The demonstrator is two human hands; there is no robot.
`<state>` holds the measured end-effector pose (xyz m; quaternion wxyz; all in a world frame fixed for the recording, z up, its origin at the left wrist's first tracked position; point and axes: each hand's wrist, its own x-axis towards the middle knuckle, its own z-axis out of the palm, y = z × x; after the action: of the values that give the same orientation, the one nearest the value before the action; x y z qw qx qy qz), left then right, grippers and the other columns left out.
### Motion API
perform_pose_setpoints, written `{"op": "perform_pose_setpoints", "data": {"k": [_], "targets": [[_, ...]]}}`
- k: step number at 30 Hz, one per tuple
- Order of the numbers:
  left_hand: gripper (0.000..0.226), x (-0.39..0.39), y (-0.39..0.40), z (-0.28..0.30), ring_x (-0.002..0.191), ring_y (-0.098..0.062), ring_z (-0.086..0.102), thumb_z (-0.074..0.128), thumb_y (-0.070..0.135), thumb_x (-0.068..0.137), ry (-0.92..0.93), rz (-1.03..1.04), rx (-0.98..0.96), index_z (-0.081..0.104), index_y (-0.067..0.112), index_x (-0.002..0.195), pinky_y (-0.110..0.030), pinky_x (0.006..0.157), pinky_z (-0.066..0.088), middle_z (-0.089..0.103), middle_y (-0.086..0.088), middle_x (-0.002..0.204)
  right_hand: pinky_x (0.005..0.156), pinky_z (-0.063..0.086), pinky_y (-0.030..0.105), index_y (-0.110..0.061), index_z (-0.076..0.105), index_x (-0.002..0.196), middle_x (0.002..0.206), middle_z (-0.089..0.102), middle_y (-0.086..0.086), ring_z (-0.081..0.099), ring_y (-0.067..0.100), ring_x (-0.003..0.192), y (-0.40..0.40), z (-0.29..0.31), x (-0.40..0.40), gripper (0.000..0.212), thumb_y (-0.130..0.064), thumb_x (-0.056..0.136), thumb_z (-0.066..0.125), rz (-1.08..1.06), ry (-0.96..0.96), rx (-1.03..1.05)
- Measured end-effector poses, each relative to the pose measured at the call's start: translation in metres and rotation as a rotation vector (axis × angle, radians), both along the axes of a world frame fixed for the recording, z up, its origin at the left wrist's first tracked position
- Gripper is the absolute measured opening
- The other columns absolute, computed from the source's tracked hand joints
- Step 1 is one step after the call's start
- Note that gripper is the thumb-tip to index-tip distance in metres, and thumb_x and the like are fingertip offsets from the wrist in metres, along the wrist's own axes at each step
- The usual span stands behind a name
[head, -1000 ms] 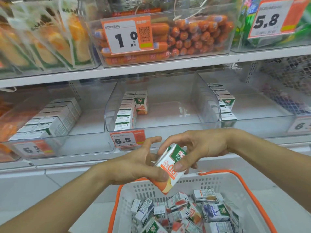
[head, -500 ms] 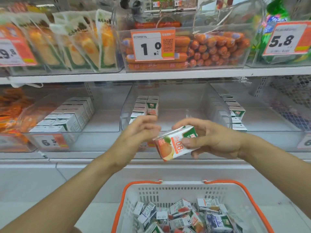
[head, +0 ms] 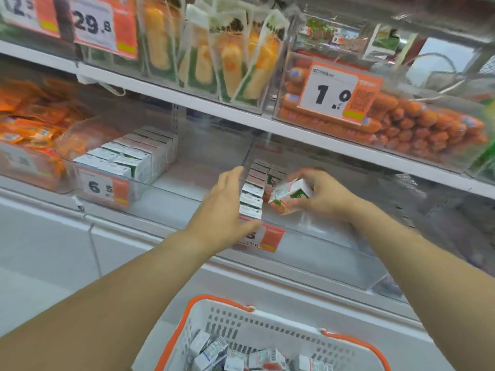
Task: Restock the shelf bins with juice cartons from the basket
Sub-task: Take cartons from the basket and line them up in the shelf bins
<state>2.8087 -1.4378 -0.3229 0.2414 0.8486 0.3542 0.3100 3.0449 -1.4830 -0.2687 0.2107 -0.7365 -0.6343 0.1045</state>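
Nearest the viewer, a white basket point(head: 242, 321) with an orange rim holds a jumble of small juice cartons point(head: 263, 359); their printing is too blurred to read. Above it, two bare forearms reach toward a clear shelf bin point(head: 348, 266). The right hand point(head: 322, 195) grips one tilted juice carton point(head: 290, 195), fingers curled over its top and thumb below, just inside the bin's front. The carton shows orange fruit art and a green panel; its lettering is unreadable. The left hand point(head: 223, 210) is spread, fingers straight and slightly apart, beside a row of stocked cartons point(head: 253, 195) in the bin; whether it touches them is unclear. Farther left, a neighbouring bin's price tag point(head: 103, 186) reads "6.5". On the upper shelf, tags read "1.0" point(head: 333, 93) before orange sausages point(head: 417, 124), and "29.8" point(head: 93, 24).
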Motion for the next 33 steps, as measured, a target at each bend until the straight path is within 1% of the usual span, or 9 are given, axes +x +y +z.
{"op": "perform_pose_setpoints", "data": {"k": [3,7,10,16,20,23,27,31,33], "targets": [[0.111,0.001,0.005,-0.005,0.136,-0.022,0.038,0.08,0.051,0.074,0.019,0.005,0.012,0.009,0.018,0.154,-0.037,0.111,0.036,0.028,-0.002,0.153,0.094,0.045,0.028,-0.028,0.05,0.131,0.131,0.055,0.004,0.056,0.022,0.117,0.038,-0.015,0.002,0.062,-0.022,0.078,0.08,-0.003,-0.172,-0.167],[0.105,-0.001,0.013,-0.008,0.123,-0.024,0.048,0.08,0.057,0.07,0.03,0.025,0.033,0.019,0.024,0.148,-0.034,0.099,0.04,0.042,-0.002,0.14,0.102,0.041,0.03,-0.027,0.015,0.154,0.146,0.034,0.014,0.046,0.03,0.129,0.065,-0.032,-0.012,0.105,-0.016,0.075,0.083,-0.053,-0.146,-0.168],[0.102,0.0,0.017,-0.009,0.115,-0.024,0.051,0.083,0.057,0.066,0.002,0.034,0.04,0.025,0.027,0.144,-0.036,0.095,0.044,0.049,-0.001,0.129,0.107,0.042,0.036,-0.025,0.009,0.155,0.151,0.032,0.014,0.045,0.031,0.132,0.072,-0.048,-0.015,0.115,-0.013,0.071,0.086,-0.126,-0.11,-0.102],[0.103,0.002,0.016,-0.009,0.118,-0.023,0.048,0.082,0.056,0.067,-0.023,0.029,0.023,0.022,0.027,0.145,-0.036,0.099,0.042,0.048,0.0,0.133,0.092,0.046,0.033,-0.014,0.024,0.146,0.136,0.036,0.015,0.053,0.034,0.117,0.067,-0.057,-0.012,0.1,-0.025,0.07,0.088,-0.301,-0.122,-0.029],[0.103,0.004,0.015,-0.009,0.118,-0.021,0.047,0.082,0.054,0.068,-0.018,0.035,0.015,0.019,0.028,0.146,-0.035,0.099,0.041,0.045,0.001,0.136,0.08,0.047,0.028,-0.01,0.033,0.135,0.124,0.058,0.009,0.059,0.027,0.11,0.066,-0.061,-0.008,0.087,-0.021,0.069,0.088,-0.335,-0.02,-0.068],[0.103,0.006,0.014,-0.009,0.117,-0.021,0.047,0.081,0.054,0.07,-0.017,0.032,0.017,0.018,0.028,0.146,-0.034,0.097,0.04,0.044,0.001,0.136,0.081,0.049,0.029,-0.011,0.035,0.131,0.117,0.061,0.006,0.06,0.022,0.103,0.069,-0.063,-0.011,0.079,-0.011,0.07,0.086,-0.344,0.11,-0.053],[0.103,0.006,0.015,-0.01,0.119,-0.023,0.045,0.081,0.054,0.069,-0.002,0.034,-0.003,0.016,0.029,0.146,-0.035,0.099,0.038,0.042,0.003,0.139,0.083,0.049,0.029,-0.012,0.033,0.134,0.112,0.059,0.001,0.057,0.019,0.098,0.07,-0.066,-0.007,0.085,-0.007,0.067,0.086,-0.33,0.181,-0.018],[0.101,0.004,0.015,-0.008,0.119,-0.023,0.046,0.083,0.056,0.066,-0.005,0.022,-0.064,0.02,0.032,0.141,-0.038,0.101,0.039,0.041,0.006,0.141,0.092,0.051,0.035,-0.016,0.03,0.135,0.115,0.058,0.0,0.059,0.024,0.112,0.06,-0.057,-0.01,0.089,-0.008,0.067,0.087,-0.272,0.261,-0.039],[0.101,0.004,0.013,-0.006,0.123,-0.023,0.045,0.082,0.055,0.067,0.008,0.028,-0.065,0.02,0.03,0.142,-0.04,0.103,0.039,0.04,0.006,0.143,0.093,0.046,0.03,-0.016,0.032,0.134,0.116,0.054,-0.002,0.055,0.021,0.113,0.05,-0.046,-0.009,0.084,-0.011,0.071,0.087,-0.237,0.307,-0.098]]}}
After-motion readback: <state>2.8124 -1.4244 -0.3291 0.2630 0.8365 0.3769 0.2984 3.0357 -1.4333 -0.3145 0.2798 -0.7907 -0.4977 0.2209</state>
